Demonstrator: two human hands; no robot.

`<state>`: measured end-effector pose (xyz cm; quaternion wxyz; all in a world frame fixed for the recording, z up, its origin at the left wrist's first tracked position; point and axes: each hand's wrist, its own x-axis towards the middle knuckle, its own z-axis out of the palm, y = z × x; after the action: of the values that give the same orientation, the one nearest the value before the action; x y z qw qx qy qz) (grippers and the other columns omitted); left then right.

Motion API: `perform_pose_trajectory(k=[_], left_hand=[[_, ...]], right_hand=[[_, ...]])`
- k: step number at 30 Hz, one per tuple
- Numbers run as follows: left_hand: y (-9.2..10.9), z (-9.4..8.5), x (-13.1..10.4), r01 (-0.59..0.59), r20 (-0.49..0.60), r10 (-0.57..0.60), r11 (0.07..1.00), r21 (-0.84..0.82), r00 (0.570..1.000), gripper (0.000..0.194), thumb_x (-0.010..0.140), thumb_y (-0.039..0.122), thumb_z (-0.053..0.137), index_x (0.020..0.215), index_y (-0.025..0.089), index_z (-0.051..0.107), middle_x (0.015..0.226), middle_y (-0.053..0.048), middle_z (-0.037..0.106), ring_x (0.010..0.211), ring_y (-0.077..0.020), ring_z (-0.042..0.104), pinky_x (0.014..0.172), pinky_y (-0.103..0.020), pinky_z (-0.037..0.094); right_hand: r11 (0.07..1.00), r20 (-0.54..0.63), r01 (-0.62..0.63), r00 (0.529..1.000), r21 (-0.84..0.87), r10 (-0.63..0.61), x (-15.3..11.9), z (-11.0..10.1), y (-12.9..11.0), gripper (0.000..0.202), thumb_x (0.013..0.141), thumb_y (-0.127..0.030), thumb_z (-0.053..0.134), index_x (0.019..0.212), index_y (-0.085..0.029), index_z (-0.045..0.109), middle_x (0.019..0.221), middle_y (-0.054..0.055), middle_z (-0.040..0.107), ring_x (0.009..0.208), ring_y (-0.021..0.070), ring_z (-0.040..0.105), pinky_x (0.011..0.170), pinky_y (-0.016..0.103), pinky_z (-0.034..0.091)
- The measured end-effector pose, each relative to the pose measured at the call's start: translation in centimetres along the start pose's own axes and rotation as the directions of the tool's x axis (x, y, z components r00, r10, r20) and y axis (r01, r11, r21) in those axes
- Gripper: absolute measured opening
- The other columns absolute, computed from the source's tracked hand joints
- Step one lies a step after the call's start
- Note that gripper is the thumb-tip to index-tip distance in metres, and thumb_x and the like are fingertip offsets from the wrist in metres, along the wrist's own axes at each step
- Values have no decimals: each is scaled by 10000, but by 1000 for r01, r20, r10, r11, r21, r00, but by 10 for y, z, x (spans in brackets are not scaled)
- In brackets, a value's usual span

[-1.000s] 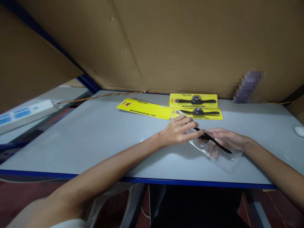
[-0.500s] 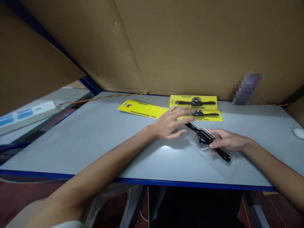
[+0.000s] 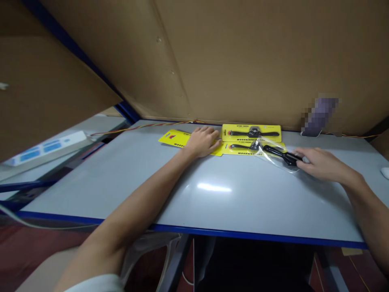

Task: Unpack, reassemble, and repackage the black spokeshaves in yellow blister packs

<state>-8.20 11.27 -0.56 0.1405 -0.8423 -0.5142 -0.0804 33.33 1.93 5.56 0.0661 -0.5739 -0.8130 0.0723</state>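
My right hand (image 3: 319,163) grips a black spokeshave (image 3: 285,156) in its clear plastic blister (image 3: 275,158), raised over the right part of the table. Against the lower carded spokeshave, the blister's left end overlaps the view. My left hand (image 3: 202,142) rests palm down on a loose yellow backing card (image 3: 174,138), fingers slightly bent and apart; it covers much of the card's right half. Right of that hand lie two packaged spokeshaves on yellow cards, the upper pack (image 3: 252,133) behind the lower pack (image 3: 241,147).
The grey table (image 3: 188,194) has a blue front edge. A brown board wall (image 3: 212,61) rises behind it, with a red and yellow wire (image 3: 146,126) along its foot. A pixelated purple object (image 3: 320,115) leans at the back right. A white power strip (image 3: 48,148) lies left.
My right hand has lifted the spokeshave and blister up and away to the right. My left hand has moved left, off the blister, and come down on the loose yellow card.
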Motion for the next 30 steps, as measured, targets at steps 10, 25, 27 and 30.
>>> perform_pose_trajectory(k=[10, 25, 27, 30], left_hand=[[-19, 16, 1, 172, -35, -172, 985, -19, 984, 446, 1000, 514, 366, 1027, 164, 642, 1090, -201, 657, 1102, -378, 568, 942, -508, 454], [105, -19, -16, -611, -374, 531, 781, -132, 760, 192, 1064, 284, 465, 1019, 189, 625, 1366, -133, 680, 1258, -270, 651, 1001, -429, 538], [108, -19, -17, -600, -349, 504, 753, -271, 790, 218, 1073, 302, 442, 1011, 180, 612, 1368, -157, 667, 1228, -275, 663, 982, -450, 555], [92, -19, -17, -481, -285, 388, 738, -474, 877, 206, 1075, 317, 428, 1063, 193, 592, 1175, -116, 726, 1014, -229, 706, 844, -395, 580]], right_hand=[[994, -232, -4, 972, -111, -23, 5, 44, -40, 294, 971, -255, 417, 1068, -193, 688, 1018, 126, 784, 880, 282, 677, 755, 377, 384], [988, -61, 7, 998, 157, 3, 14, 47, -28, 432, 1070, -460, 351, 991, -265, 729, 1026, 78, 788, 883, 275, 678, 705, 355, 368], [988, -44, -3, 999, 152, 10, 15, 46, -22, 432, 1066, -461, 354, 977, -268, 731, 1041, 74, 788, 892, 277, 676, 705, 351, 364], [986, -39, -37, 998, 162, 43, 17, 44, -17, 416, 1057, -464, 362, 944, -270, 712, 1025, 54, 782, 893, 266, 670, 707, 335, 361]])
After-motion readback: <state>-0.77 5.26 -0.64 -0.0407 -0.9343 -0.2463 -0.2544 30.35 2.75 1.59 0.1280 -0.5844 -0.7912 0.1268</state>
